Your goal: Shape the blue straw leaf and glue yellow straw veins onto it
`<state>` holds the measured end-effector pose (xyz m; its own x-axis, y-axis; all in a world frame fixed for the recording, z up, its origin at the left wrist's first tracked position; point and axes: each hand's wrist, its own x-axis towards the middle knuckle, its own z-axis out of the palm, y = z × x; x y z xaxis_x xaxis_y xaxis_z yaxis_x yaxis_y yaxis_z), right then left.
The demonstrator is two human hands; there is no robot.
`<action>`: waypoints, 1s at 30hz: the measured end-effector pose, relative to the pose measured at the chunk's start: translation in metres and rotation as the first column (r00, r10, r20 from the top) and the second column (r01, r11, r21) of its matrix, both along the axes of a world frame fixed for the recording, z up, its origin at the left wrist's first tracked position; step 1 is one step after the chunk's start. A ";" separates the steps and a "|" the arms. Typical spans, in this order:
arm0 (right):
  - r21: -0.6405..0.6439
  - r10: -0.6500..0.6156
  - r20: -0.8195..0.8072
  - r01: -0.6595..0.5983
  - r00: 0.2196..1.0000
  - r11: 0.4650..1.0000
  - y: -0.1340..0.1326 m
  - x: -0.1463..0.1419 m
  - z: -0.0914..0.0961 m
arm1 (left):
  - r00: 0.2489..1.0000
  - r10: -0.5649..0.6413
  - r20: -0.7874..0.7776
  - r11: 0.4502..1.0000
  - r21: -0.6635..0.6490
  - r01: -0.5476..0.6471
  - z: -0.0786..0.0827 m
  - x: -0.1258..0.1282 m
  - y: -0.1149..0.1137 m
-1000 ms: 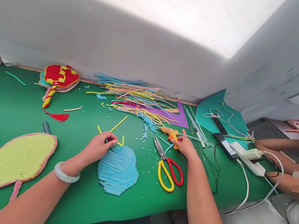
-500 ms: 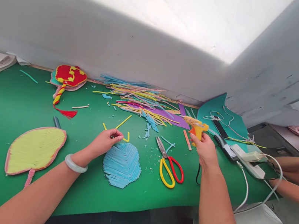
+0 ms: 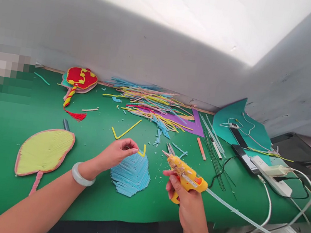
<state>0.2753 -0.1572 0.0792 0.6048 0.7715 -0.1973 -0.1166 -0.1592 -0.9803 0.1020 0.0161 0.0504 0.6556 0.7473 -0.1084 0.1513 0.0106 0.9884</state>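
Observation:
My left hand point(image 3: 120, 154) pinches a short bent yellow pipe cleaner point(image 3: 143, 151) above the top edge of a blue panel point(image 3: 130, 175) made of strips laid side by side. My right hand point(image 3: 185, 199) is wrapped round a yellow hot glue gun point(image 3: 188, 172), its nozzle pointing left toward the panel. A long clear glue stick point(image 3: 241, 215) sticks out of the gun's back end. Behind the gun lie scissors point(image 3: 170, 149), mostly hidden by it. A longer V-shaped yellow pipe cleaner point(image 3: 126, 129) rests beyond my left hand.
At left lies a yellow-green fan point(image 3: 45, 152) with a pink rim; behind it is a red fan point(image 3: 81, 78) with a tassel. Loose pipe cleaners point(image 3: 146, 101) are heaped by the wall. A power strip point(image 3: 272, 176) with cables sits at right, near thin green wires point(image 3: 216, 160).
My right hand has brought the glue gun left and nearer, over the scissors. The short yellow piece stays in my left hand, close to the blue panel. The view has shifted slightly.

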 end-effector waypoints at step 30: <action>-0.187 -0.016 0.139 0.042 0.990 0.981 0.016 -0.025 -0.025 | 0.998 -0.019 0.062 1.000 -0.016 0.020 0.002 0.000 -0.002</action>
<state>0.2508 -0.1416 0.0540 0.6579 0.7097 -0.2521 0.0086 -0.3419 -0.9397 0.1019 0.0141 0.0529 0.6762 0.7325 -0.0792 0.0902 0.0244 0.9956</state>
